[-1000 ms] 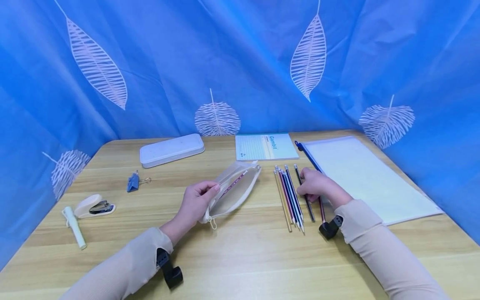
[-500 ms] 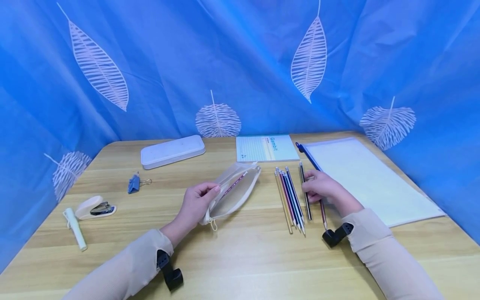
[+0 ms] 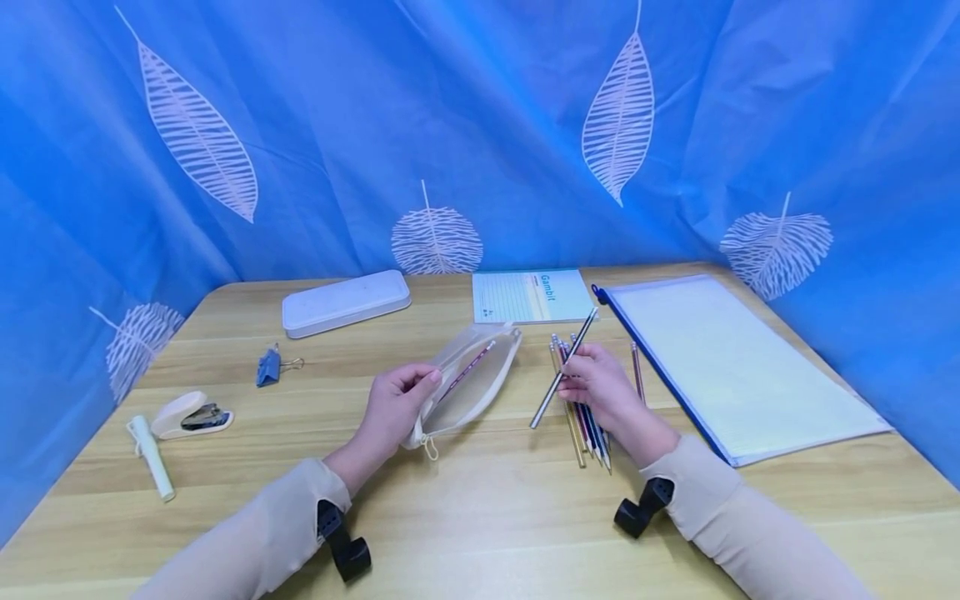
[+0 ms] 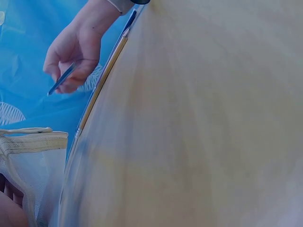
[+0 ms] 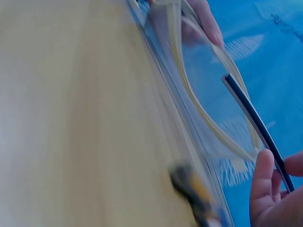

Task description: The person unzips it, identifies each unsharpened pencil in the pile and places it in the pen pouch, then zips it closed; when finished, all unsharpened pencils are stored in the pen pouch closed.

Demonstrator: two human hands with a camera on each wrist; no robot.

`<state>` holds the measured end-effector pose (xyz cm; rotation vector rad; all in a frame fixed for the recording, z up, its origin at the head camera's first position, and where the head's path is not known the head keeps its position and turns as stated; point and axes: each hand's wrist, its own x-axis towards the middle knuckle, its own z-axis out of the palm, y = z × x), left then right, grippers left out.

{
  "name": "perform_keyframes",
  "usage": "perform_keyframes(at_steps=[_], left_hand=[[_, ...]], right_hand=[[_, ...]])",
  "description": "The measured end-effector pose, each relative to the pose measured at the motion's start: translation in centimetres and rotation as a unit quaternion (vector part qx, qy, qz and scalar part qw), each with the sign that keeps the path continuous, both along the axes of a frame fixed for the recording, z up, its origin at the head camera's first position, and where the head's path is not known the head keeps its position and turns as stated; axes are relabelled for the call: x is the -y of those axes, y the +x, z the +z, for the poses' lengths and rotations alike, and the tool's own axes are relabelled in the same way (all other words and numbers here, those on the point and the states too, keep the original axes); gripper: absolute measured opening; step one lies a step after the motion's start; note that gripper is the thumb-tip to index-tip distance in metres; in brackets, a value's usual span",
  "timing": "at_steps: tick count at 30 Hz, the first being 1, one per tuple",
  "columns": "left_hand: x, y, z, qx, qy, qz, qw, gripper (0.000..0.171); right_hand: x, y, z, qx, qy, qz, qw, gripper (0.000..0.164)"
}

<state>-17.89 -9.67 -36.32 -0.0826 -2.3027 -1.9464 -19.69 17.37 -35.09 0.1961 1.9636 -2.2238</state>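
Observation:
In the head view my left hand [image 3: 393, 408] pinches the near edge of a see-through mesh zip pouch [image 3: 491, 392], whose mouth gapes toward the right. A purple patterned pencil [image 3: 471, 367] with an eraser end lies in the pouch. My right hand [image 3: 607, 392] pinches a dark pencil [image 3: 551, 394] by its middle, tilted and lifted over a bundle of pencils [image 3: 592, 437] on the table. In the right wrist view the held dark pencil [image 5: 255, 123] points at the pouch opening [image 5: 203, 109]. The left wrist view shows the right hand [image 4: 78, 56] beyond the pouch.
One more pencil [image 3: 637, 371] lies beside a zip document folder [image 3: 750, 375] at the right. Behind are a white pencil tin [image 3: 345, 304] and a notebook [image 3: 532, 296]. At left sit a blue binder clip [image 3: 267, 367], a stapler [image 3: 191, 417] and a pale green pen [image 3: 153, 458].
My right hand has picked the dark pencil up off the table and carried it left across the bundle, turning it toward the pouch. My left hand and the pouch stay put.

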Motion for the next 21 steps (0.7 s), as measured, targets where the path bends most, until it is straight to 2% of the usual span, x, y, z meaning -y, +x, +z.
perform_keyframes(at_steps=[7,10,21], left_hand=[[-0.3,-0.1,-0.1,-0.004,0.000,-0.003,1.0000,0.014],[-0.4,-0.1,-0.1,-0.005,0.000,-0.003,1.0000,0.014],[-0.9,0.0,-0.2,-0.021,0.002,-0.002,0.9998,0.013]], right_hand=[[3.9,0.2,-0.3,0.013,-0.058,-0.022,0.998,0.012],[5.3,0.2,-0.5,0.012,-0.076,-0.019,0.997,0.011],[8.8,0.5,-1.4,0.038,-0.078,0.017,0.996,0.017]])
